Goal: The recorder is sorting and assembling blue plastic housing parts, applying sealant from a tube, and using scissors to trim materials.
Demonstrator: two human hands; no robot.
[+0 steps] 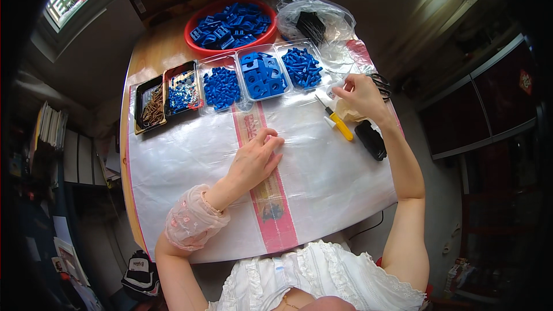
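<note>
My left hand (253, 160) rests on the white sheet (190, 167) over its red stripe, fingers loosely bent and a little apart, with nothing seen in them. At the right, my right hand (364, 97) is bent down with thumb and fingers close together. Whatever lies between those fingertips is too small to make out. Just below it lies a screwdriver with a yellow handle (344, 129), next to a small white pointed tip (329, 121). A black oblong object (370, 140) lies under my right wrist, and crumpled tan paper (348, 110) shows beneath the hand.
Clear trays hold blue pegs (222, 87), blue square parts with holes (264, 75) and more blue pegs (301, 68). Black trays hold brass screws (153, 108) and small silver nuts (183, 94). Behind stand a red basin (197, 49) of blue parts and a plastic bag (340, 16) with black ties.
</note>
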